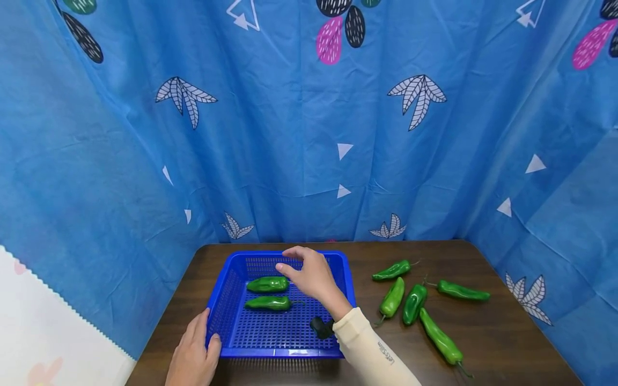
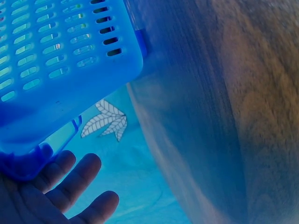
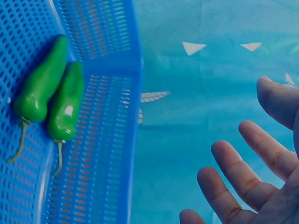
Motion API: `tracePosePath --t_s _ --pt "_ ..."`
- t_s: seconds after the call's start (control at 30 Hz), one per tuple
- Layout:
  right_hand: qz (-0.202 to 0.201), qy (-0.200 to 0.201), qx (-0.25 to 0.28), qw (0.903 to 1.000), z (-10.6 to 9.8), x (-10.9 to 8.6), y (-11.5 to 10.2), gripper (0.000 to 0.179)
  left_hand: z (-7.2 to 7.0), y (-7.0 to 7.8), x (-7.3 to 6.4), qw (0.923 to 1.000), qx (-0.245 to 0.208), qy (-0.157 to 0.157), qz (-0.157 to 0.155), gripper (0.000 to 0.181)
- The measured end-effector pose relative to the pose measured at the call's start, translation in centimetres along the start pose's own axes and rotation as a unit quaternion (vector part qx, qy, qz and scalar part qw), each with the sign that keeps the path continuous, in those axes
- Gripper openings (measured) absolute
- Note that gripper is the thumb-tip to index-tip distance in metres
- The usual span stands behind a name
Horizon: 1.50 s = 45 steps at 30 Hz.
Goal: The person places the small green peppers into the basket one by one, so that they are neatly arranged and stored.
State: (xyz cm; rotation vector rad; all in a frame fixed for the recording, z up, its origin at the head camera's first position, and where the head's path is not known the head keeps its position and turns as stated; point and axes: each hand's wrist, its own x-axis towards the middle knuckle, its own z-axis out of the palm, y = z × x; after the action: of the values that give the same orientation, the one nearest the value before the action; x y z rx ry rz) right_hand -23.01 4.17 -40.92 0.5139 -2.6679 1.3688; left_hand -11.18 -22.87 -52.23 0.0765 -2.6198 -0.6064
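Two green peppers, an upper one (image 1: 267, 284) and a lower one (image 1: 267, 303), lie side by side in the blue plastic basket (image 1: 285, 353). Above the basket's back part hovers my right hand (image 1: 309, 273), fingers apart and holding nothing. The right wrist view also shows this hand (image 3: 252, 182) spread and away from the peppers. My left hand (image 1: 193, 348) rests against the basket's left front corner, its thumb near the rim. Seen from the left wrist, its fingers (image 2: 77, 182) are fairly straight beside the basket; the thumb is hidden there.
To the right of the basket, several more green peppers lie loose on the brown wooden table (image 1: 512, 343), including a long one (image 1: 441, 338) near the front and another (image 1: 463, 291) farther right. A blue patterned curtain (image 1: 299, 118) hangs behind the table and along its sides.
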Motion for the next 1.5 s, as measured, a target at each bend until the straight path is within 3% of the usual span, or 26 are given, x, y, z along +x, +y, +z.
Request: tracePosePath --t_s 0.37,0.8,1.27,1.5 --pt "-0.014 0.028 0.010 0.9995 -2.8 -1.7 -0.1 0.038 -0.5 0.5 0.0 0.9991 0.004 -0.032 -0.028 0.057" --pt "-0.002 0.081 0.008 0.9966 -6.3 -3.1 1.2 0.036 -0.3 0.5 0.0 0.9987 0.001 -0.040 -0.033 0.057" --pt "0.039 0.127 0.052 0.9897 -9.0 -5.1 4.7 0.036 0.1 0.3 0.1 0.9995 -0.002 -0.018 -0.027 0.056" --pt "0.063 0.150 0.040 0.9859 -9.6 -6.6 6.4 0.036 0.0 0.4 0.1 0.9998 -0.004 -0.002 -0.021 0.057"
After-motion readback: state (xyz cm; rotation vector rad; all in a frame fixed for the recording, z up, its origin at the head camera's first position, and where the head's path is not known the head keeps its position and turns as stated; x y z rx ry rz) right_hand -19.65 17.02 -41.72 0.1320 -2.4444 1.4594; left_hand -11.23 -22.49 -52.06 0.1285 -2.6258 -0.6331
